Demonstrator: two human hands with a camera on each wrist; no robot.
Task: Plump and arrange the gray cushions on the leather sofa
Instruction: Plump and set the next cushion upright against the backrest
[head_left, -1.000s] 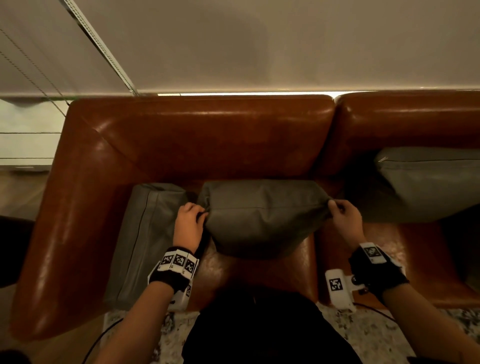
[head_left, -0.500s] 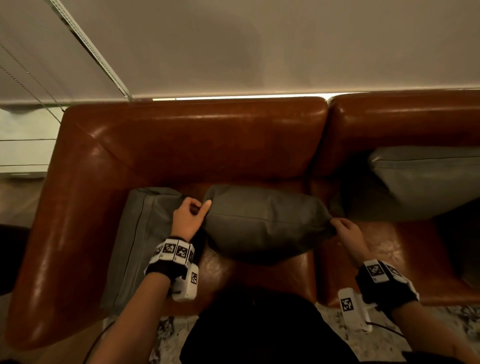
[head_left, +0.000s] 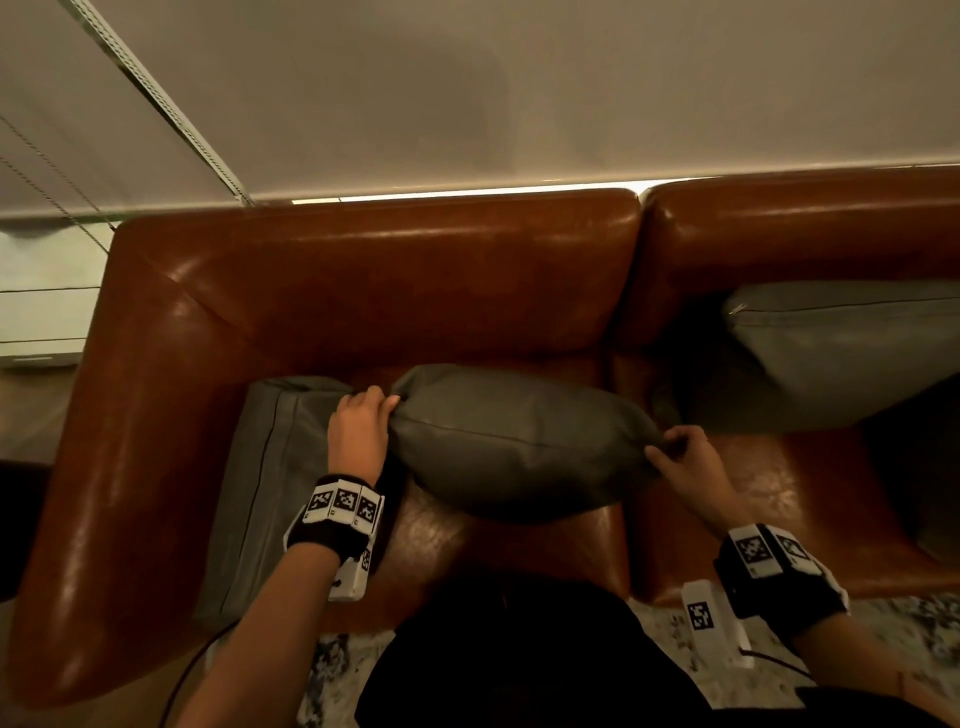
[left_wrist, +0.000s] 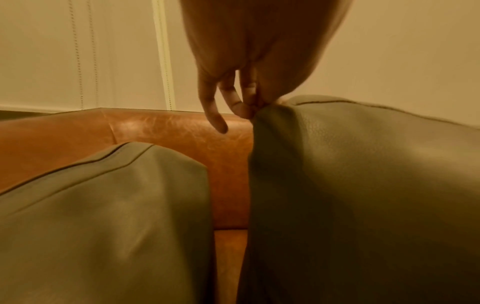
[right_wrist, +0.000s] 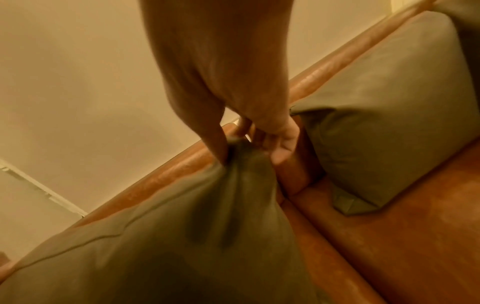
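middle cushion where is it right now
In the head view the middle cushion sits on the sofa's left seat, pinched at its ends by the left hand and right hand, between the left cushion and right cushion.

you'll find no readable text, brand, number or sign anywhere in these views. the only printed marks are the black-and-white square code patterns on your left wristband (head_left: 340, 504), on your right wristband (head_left: 768, 548) and on the white camera blocks below each wrist; they carry no letters or digits you could read.
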